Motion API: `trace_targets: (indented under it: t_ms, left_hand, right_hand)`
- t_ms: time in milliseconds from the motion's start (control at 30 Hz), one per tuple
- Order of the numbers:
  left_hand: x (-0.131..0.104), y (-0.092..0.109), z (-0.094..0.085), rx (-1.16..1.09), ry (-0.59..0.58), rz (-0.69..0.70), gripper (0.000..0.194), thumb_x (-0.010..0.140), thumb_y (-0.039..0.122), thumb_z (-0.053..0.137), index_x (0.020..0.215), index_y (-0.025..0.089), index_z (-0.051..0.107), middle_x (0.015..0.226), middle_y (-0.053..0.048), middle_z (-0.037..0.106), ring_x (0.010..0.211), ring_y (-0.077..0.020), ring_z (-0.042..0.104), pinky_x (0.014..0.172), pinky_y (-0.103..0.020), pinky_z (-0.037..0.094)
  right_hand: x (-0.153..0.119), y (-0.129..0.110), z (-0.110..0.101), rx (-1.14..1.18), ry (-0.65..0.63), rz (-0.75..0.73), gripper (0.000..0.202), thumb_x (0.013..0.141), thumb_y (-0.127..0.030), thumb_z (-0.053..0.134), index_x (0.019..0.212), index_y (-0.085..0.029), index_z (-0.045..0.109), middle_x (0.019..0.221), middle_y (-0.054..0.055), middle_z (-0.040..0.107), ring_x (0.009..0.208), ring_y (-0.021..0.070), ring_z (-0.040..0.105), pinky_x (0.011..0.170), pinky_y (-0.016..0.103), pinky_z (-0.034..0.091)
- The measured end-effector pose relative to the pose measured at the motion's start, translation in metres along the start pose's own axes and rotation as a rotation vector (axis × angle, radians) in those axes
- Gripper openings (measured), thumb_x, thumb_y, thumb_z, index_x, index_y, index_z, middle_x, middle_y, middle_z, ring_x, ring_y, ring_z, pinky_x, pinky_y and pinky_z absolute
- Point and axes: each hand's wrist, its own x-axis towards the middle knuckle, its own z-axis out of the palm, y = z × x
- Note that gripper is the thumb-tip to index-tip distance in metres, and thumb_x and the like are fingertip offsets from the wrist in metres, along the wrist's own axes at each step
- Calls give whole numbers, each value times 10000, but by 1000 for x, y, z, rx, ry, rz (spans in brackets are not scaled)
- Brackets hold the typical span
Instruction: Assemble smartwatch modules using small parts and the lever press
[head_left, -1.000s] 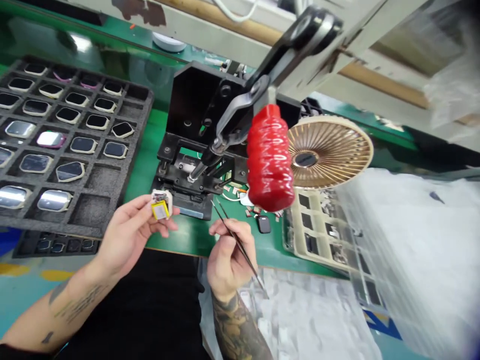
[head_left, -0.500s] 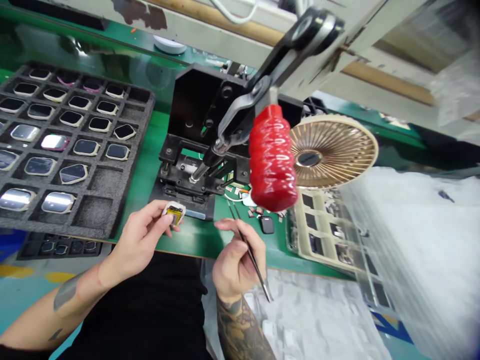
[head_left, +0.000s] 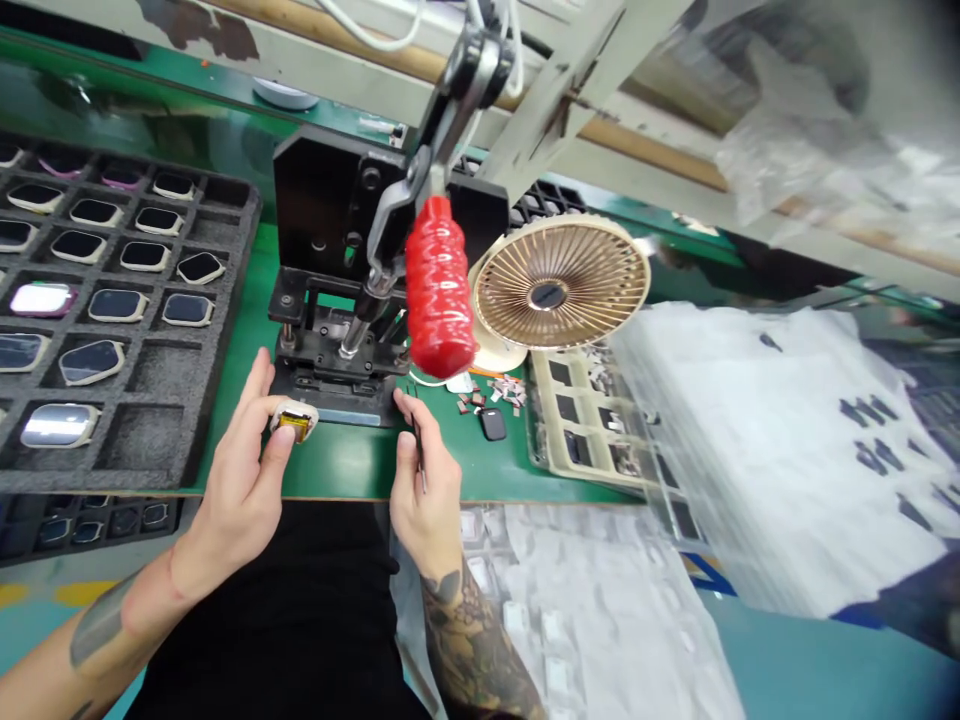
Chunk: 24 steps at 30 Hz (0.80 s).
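Observation:
My left hand (head_left: 244, 475) pinches a small watch case (head_left: 294, 420) between thumb and fingers, its inside with a yellow part facing up. The case is just in front of the black press (head_left: 337, 345), over the green bench. My right hand (head_left: 427, 480) holds dark tweezers (head_left: 419, 440), and its fingertips are beside the front right corner of the press base. A red lever grip (head_left: 440, 290) hangs above the press. Right of my right hand, a black square piece (head_left: 493, 424) lies near small scattered parts (head_left: 510, 391).
A grey foam tray (head_left: 241, 260) of watch cases covers the left of the bench (head_left: 337, 470). A round gold fan (head_left: 562, 285) stands right of the press. Beyond are a compartment box (head_left: 551, 440) and stacked white sheets (head_left: 780, 460) with dark pieces.
The view has shifted right. My right hand has come closer to the press, and its tweezers have swung more upright. My left hand still holds the case, with its other fingers more stretched out.

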Motion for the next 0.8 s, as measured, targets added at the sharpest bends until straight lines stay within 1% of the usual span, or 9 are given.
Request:
trace_targets:
  t_ms: [233, 300, 367, 400, 467, 500, 600, 700, 800]
  left_hand:
    - [-5, 4, 1, -27, -17, -43, 225, 1169, 374, 605, 1268, 246, 762, 1903, -89, 358, 1780, -326, 316, 1435, -475, 282]
    - [-7, 9, 0, -5, 27, -3, 195, 1163, 338, 621, 1245, 244, 771, 1897, -82, 376, 1769, -326, 341, 1433, -476, 295]
    - [-9, 14, 1, 2, 146, 82, 157, 1145, 280, 654, 1237, 241, 775, 1854, -84, 457, 1741, -322, 396, 1424, -488, 327]
    - [-10, 15, 2, -20, 189, 109, 154, 1137, 255, 668, 1249, 240, 773, 1779, -96, 559, 1682, -313, 491, 1390, -482, 392]
    - [-9, 16, 5, -131, 156, 65, 171, 1131, 250, 690, 1284, 231, 765, 1500, -114, 780, 1405, -280, 745, 1187, -421, 591]
    - [-6, 16, 8, -207, 89, 2, 203, 1134, 274, 696, 1321, 221, 755, 1329, -110, 849, 1220, -261, 827, 1036, -379, 654]
    - [8, 10, 16, -402, -108, -191, 426, 1134, 367, 712, 1513, 175, 678, 1060, -98, 890, 881, -229, 864, 754, -313, 664]
    - [20, 4, 22, -500, -169, -272, 509, 1119, 423, 735, 1541, 148, 664, 1001, -102, 890, 797, -218, 859, 706, -294, 667]
    - [22, -1, 25, -536, -138, -294, 469, 1103, 448, 758, 1464, 153, 707, 1032, -116, 892, 840, -235, 878, 735, -297, 687]
  right_hand:
    - [1, 7, 0, 58, 39, 20, 420, 1198, -303, 489, 1588, -232, 626, 1550, 145, 741, 1464, 254, 724, 1275, 500, 591]
    - [0, 8, -2, 73, 70, 8, 428, 1198, -304, 482, 1598, -234, 619, 1509, 142, 757, 1419, 256, 739, 1243, 509, 601]
    - [1, 7, -5, 51, 229, -53, 422, 1189, -304, 497, 1578, -246, 650, 1384, 133, 780, 1294, 262, 764, 1145, 508, 629]
    - [1, 6, -5, 34, 353, -107, 403, 1179, -306, 518, 1539, -250, 689, 1293, 126, 775, 1212, 264, 761, 1072, 499, 637]
    - [4, 2, -5, 37, 583, -239, 330, 1150, -310, 573, 1400, -252, 780, 1109, 107, 724, 1060, 263, 722, 919, 477, 619]
    - [6, 0, -3, 63, 636, -298, 290, 1136, -307, 594, 1323, -253, 809, 1032, 96, 694, 995, 260, 699, 853, 466, 602]
    - [8, -7, 5, 153, 578, -396, 243, 1104, -266, 606, 1228, -254, 814, 889, 63, 636, 821, 236, 648, 701, 431, 556]
    - [5, -10, 13, 220, 497, -375, 277, 1082, -246, 601, 1300, -255, 772, 866, 44, 631, 722, 204, 613, 612, 387, 525]
    - [1, -9, 17, 277, 425, -305, 337, 1065, -201, 631, 1378, -264, 738, 913, 44, 673, 788, 213, 669, 670, 402, 583]
